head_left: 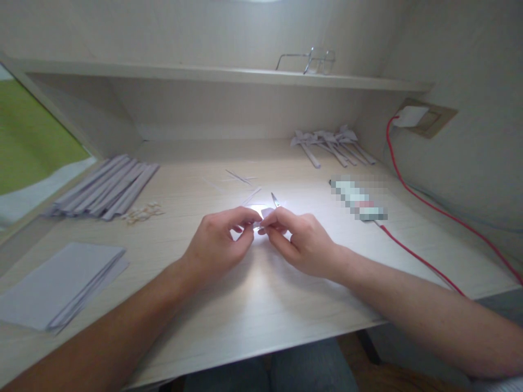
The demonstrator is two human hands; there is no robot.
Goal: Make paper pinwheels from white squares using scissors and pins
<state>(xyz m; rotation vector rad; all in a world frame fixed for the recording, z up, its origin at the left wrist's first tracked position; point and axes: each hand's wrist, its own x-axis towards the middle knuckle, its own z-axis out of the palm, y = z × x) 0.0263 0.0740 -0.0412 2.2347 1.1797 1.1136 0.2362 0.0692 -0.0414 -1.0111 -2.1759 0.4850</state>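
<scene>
Pinching a small piece of white paper (261, 216) between thumb and fingertips of both hands at mid-desk: left hand (218, 239) curled, fingers pressed onto the paper's left edge; right hand (300, 242) likewise closed on its right edge, fingertips of the two nearly touching. Paper held just above the desk (253, 305), in a bright glare patch, so folds and exact shape not readable. Small scissors (275, 200) lying just behind the right fingertips, tip pointing away, apparently untouched. Thin paper slivers (241, 177) scattered further back, apart from the hands. Far left: row of long folded paper strips (106, 188) laid side by side at a slant, with a small heap of pale bits (143, 212) just beside their near end. Near left: stack of flat paper sheets (57, 286) close to the desk edge, well clear of the left forearm. Back right: cluster of finished paper pieces with twisted tops (333, 144) near the wall. Right of the hands: blurred-out flat object (359, 198) with a red cable (429, 207) running from it up to a white plug (411, 115) in the wall socket, looping along the desk's right side. Glasses (312, 60) on the shelf above. Nothing between the two hands and the paper.
</scene>
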